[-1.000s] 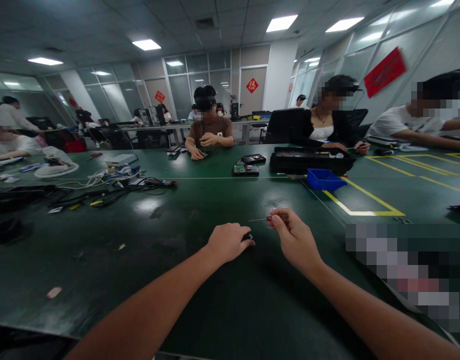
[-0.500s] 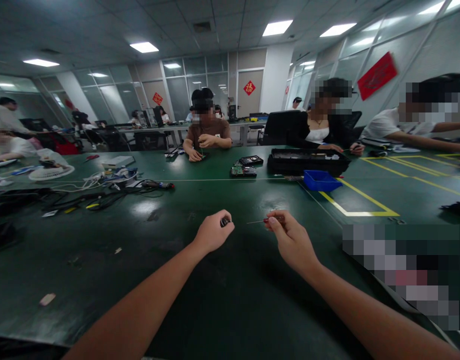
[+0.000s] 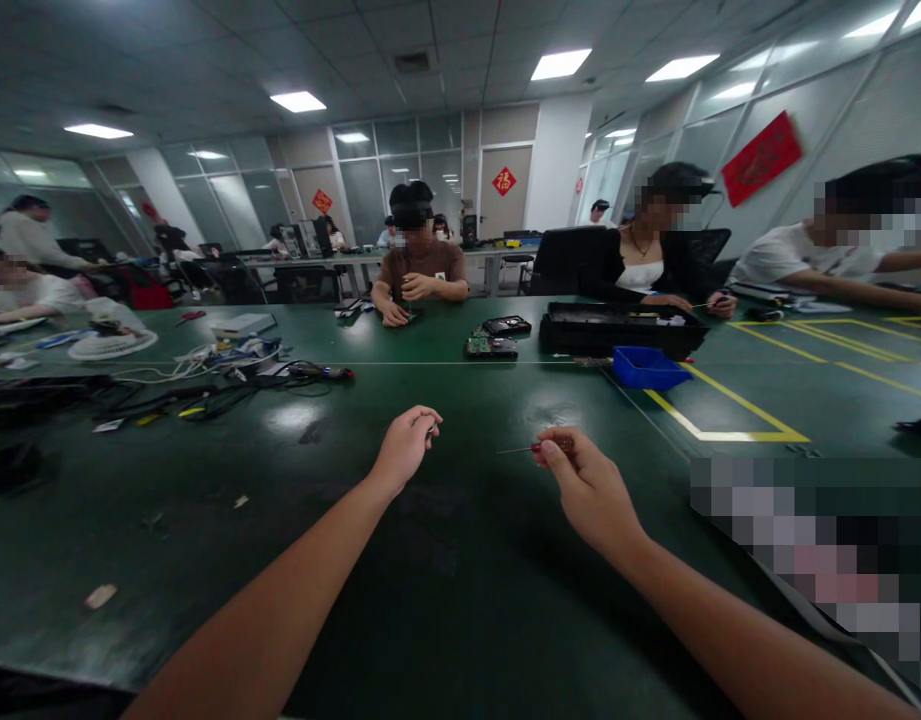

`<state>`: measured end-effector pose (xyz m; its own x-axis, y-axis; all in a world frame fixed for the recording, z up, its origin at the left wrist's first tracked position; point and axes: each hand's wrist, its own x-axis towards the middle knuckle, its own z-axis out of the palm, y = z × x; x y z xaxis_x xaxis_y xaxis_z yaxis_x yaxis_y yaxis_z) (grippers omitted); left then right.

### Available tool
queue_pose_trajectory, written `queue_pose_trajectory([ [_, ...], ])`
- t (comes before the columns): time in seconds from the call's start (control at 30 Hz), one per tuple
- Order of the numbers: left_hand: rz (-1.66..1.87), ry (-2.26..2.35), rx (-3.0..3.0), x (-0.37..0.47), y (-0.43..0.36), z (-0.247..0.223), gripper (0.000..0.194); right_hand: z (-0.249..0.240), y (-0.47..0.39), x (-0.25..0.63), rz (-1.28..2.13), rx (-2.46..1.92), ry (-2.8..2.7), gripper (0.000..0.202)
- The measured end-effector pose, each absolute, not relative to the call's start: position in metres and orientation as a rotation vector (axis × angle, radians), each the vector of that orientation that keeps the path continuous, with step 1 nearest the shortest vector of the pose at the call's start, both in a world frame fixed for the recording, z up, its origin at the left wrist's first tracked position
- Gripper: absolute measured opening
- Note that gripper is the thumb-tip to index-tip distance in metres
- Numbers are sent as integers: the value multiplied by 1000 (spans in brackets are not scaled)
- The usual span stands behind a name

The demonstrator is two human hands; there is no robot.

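In my right hand (image 3: 591,475) is a small screwdriver (image 3: 516,450) with a reddish handle. Its thin metal shaft points left, towards my other hand, and stays apart from it. My left hand (image 3: 409,445) is raised over the green table (image 3: 460,610), its fingers curled. Something small and dark shows between thumb and fingers; most of it is hidden, so I cannot make out what it is. Beyond my hands lie a hard drive (image 3: 507,325) and a part with a green circuit board (image 3: 492,347).
A blue bin (image 3: 647,368) stands before a long black tray (image 3: 625,330) at the back right. Tangled cables (image 3: 242,360) lie on the left. A co-worker (image 3: 422,265) sits across the table, others to the right. Paper scraps (image 3: 100,597) lie at the near left.
My left hand has moved a little left, away from the screwdriver tip, and turned, so the dark round thing in it shows less. My right hand keeps its hold on the screwdriver.
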<state>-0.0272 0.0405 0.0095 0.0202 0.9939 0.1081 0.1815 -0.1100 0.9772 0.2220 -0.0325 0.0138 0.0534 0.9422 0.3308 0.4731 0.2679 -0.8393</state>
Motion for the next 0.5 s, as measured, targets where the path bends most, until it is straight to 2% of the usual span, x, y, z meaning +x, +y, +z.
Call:
queue_pose_trajectory([
  [0.23, 1298, 1163, 1239, -40, 44, 13, 16, 16, -32, 222, 632, -1366, -1573, 28],
  [0.5, 1418, 1133, 915, -93, 21, 53, 20, 16, -32, 222, 642, -1350, -1570, 28],
])
